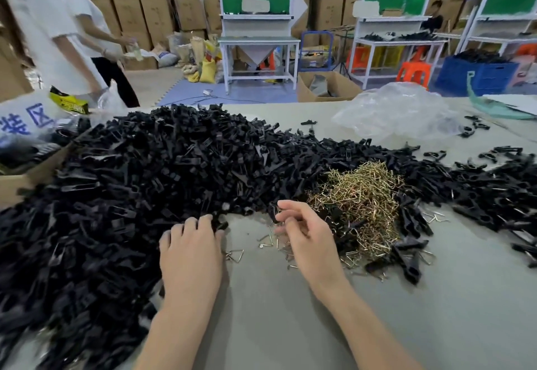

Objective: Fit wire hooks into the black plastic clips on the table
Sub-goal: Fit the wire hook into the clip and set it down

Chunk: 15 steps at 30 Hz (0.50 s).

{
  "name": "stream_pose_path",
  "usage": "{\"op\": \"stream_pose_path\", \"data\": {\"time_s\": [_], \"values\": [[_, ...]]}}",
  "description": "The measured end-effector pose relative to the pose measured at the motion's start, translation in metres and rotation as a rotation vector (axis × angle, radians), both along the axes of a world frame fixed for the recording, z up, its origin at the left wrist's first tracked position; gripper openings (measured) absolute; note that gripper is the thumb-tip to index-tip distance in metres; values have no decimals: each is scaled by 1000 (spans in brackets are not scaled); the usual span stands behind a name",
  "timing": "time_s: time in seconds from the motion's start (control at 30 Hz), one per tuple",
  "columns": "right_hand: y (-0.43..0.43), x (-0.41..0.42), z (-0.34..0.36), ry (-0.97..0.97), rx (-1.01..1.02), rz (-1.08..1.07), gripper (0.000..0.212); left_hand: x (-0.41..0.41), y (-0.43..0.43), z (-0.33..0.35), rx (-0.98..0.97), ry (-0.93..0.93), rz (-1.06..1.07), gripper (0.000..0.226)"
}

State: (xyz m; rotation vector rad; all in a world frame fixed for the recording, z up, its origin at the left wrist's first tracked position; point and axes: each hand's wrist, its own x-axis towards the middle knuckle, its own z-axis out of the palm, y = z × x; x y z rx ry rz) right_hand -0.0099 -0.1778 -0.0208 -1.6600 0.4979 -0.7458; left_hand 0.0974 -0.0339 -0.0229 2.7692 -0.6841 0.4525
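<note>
Entry, head view. Pile of black plastic clips (139,183) fills the left and centre of the table (290,317) and runs in a thinner band to the right edge. Heap of brass-coloured wire hooks (359,209) sits at the near right of that pile, touching it and ringed by clips. A few loose hooks (236,254) lie on bare table between the two hands.

Right hand (308,236): forefinger and thumb curled toward each other, pinching what I read as a single clip (273,212) with a glint of wire at it; the detail is too small to confirm a seated hook.

Left hand (190,253): palm down, fingertips pressed into the near edge of the clip pile. I cannot tell whether it is clasping a clip or only touching.

Further out: crumpled clear plastic bag (398,110) at the far right of the table; cardboard box (26,180) at the left edge. Person in a white shirt (43,26) stands at far left. White workbench (258,41), blue crate (476,77) and orange stool (414,70) on the floor beyond.
</note>
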Motion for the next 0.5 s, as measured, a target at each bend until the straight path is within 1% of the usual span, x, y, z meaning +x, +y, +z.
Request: {"op": "stream_pose_path", "data": {"time_s": [0.07, 0.17, 0.27, 0.33, 0.4, 0.47, 0.5], "values": [[0, 0, -1, -5, 7, 7, 39, -1, 1, 1, -41, -6, -30, 28], [1, -1, -2, 6, -2, 33, 40, 0, 2, 4, -108, -2, -69, 25], [2, -1, -2, 11, -11, 52, 38, 0, 1, 8, -320, 18, -173, 27], [1, -1, 0, -4, 21, 69, 36, -2, -3, 10, -462, 37, -269, 27], [2, 2, 1, -36, 147, 124, 30, -8, -7, 11, -536, 52, -354, 27], [6, 3, 4, -56, 311, 249, 23, -17, -12, 11, -531, 56, -450, 28], [7, 4, 4, -59, 358, 308, 25, -22, -15, 11, -502, 51, -500, 29]]}}
